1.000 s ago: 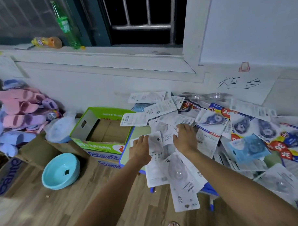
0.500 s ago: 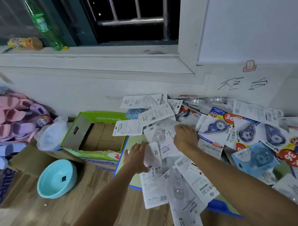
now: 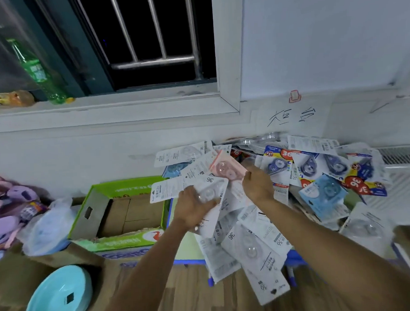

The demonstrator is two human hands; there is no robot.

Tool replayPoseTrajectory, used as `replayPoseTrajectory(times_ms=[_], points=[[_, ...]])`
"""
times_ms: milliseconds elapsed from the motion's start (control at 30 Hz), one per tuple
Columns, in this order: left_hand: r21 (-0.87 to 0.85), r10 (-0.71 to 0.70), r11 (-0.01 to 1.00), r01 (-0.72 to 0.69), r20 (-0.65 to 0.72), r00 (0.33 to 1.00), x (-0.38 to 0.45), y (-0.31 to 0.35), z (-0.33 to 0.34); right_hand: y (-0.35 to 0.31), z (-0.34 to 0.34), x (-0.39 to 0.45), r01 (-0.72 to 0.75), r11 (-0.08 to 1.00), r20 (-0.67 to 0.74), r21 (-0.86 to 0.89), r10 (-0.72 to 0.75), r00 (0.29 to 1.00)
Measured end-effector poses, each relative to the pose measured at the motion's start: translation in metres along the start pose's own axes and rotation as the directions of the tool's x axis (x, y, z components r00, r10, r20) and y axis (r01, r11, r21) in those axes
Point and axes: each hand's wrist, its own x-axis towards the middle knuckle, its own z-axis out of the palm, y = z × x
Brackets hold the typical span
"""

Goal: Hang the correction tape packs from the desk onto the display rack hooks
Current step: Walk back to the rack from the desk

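Nearest the viewer, several white packs (image 3: 263, 258) hang past the front edge of the table (image 3: 191, 261), over the wooden floor (image 3: 181, 302); any tug on the heap could likely slide them off. Just beyond, the left hand (image 3: 192, 211) has its grip closed on a stack of white correction tape packs (image 3: 207, 190), fanned and loosely squared, so one could slip out if the fingers ease. The right hand (image 3: 257, 186) pinches a pink pack (image 3: 225, 167) by its corner, lifted above the heap; a corner hold lets it swing or twist free. To the left, the open green box (image 3: 117, 212) sits close against the table edge and a dropped pack could fall in. Farther back the coloured packs (image 3: 327, 172) crowd up to the wall (image 3: 83, 148), leaving room only upward and toward the viewer. No display rack is in view
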Motion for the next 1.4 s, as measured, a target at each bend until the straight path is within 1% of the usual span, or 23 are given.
replayPoseTrajectory(times_ms=[67,100,133,200,233,300,367,433,500,567,633,733,800,867,933,1000,1100,1200,1267,1333,1400], points=[[-0.140,0.022,0.990,-0.032,-0.076,0.997,-0.010,0.004,0.004,0.007,-0.008,-0.021,-0.110,0.986,-0.001,0.129,0.111,0.994],[-0.198,0.022,0.979,-0.040,-0.089,0.996,-0.015,0.006,0.006,0.012,-0.011,-0.033,-0.165,0.964,-0.003,0.210,0.170,0.986],[-0.243,0.011,0.970,-0.028,-0.073,0.997,-0.021,0.008,0.008,0.017,-0.014,-0.044,-0.211,0.935,-0.006,0.285,0.222,0.975],[-0.270,0.008,0.963,-0.011,-0.014,1.000,-0.034,0.013,0.015,0.029,-0.020,-0.068,-0.266,0.868,-0.026,0.419,0.305,0.952],[-0.267,0.035,0.963,-0.030,0.016,0.999,-0.040,0.016,0.021,0.036,-0.024,-0.080,-0.284,0.830,-0.028,0.480,0.338,0.941],[-0.293,0.107,0.953,-0.081,0.076,0.991,-0.052,0.026,0.033,0.051,-0.035,-0.104,-0.313,0.748,0.013,0.585,0.378,0.926],[-0.308,0.181,0.942,-0.133,0.130,0.975,-0.068,0.039,0.047,0.068,-0.050,-0.129,-0.338,0.697,0.077,0.633,0.378,0.923],[-0.312,0.236,0.934,-0.174,0.176,0.956,-0.085,0.058,0.063,0.088,-0.070,-0.154,-0.359,0.702,0.089,0.615,0.390,0.916],[-0.300,0.302,0.926,-0.227,0.231,0.925,-0.106,0.080,0.081,0.109,-0.093,-0.181,-0.367,0.695,0.050,0.619,0.431,0.901],[-0.281,0.375,0.913,-0.294,0.301,0.877,-0.132,0.103,0.101,0.131,-0.117,-0.211,-0.364,0.703,-0.015,0.611,0.469,0.883],[-0.288,0.450,0.887,-0.361,0.359,0.818,-0.162,0.125,0.123,0.153,-0.143,-0.244,-0.371,0.720,-0.080,0.587,0.507,0.858],[-0.328,0.564,0.825,-0.460,0.435,0.702,-0.217,0.154,0.155,0.186,-0.181,-0.306,-0.352,0.723,-0.202,0.594,0.558,0.805],[-0.382,0.615,0.789,-0.482,0.492,0.616,-0.260,0.172,0.177,0.209,-0.203,-0.353,-0.351,0.720,-0.277,0.598,0.598,0.752],[-0.412,0.632,0.773,-0.483,0.567,0.528,-0.307,0.186,0.201,0.236,-0.222,-0.403,-0.347,0.698,-0.324,0.627,0.639,0.698],[-0.416,0.624,0.772,-0.481,0.639,0.450,-0.355,0.198,0.223,0.263,-0.237,-0.452,-0.359,0.650,-0.349,0.670,0.702,0.621],[-0.421,0.604,0.779,-0.466,0.704,0.375,-0.414,0.207,0.249,0.292,-0.251,-0.511,-0.377,0.586,-0.362,0.717,0.776,0.517],[-0.447,0.580,0.785,-0.429,0.775,0.252,-0.507,0.215,0.285,0.332,-0.275,-0.606,-0.353,0.496,-0.361,0.793,0.850,0.385],[-0.491,0.594,0.753,-0.439,0.793,0.133,-0.597,0.220,0.317,0.361,-0.296,-0.699,-0.353,0.438,-0.356,0.827,0.893,0.276],[-0.516,0.601,0.735,-0.440,0.797,0.068,-0.651,0.223,0.335,0.376,-0.307,-0.753,-0.363,0.408,-0.357,0.838,0.912,0.201],[-0.529,0.589,0.719,-0.450,0.808,-0.008,-0.703,0.227,0.350,0.389,-0.316,-0.802,-0.357,0.378,-0.349,0.855,0.926,0.144],[-0.553,0.578,0.696,-0.457,0.810,-0.099,-0.751,0.233,0.365,0.400,-0.325,-0.847,-0.334,0.356,-0.347,0.873,0.934,0.088]])
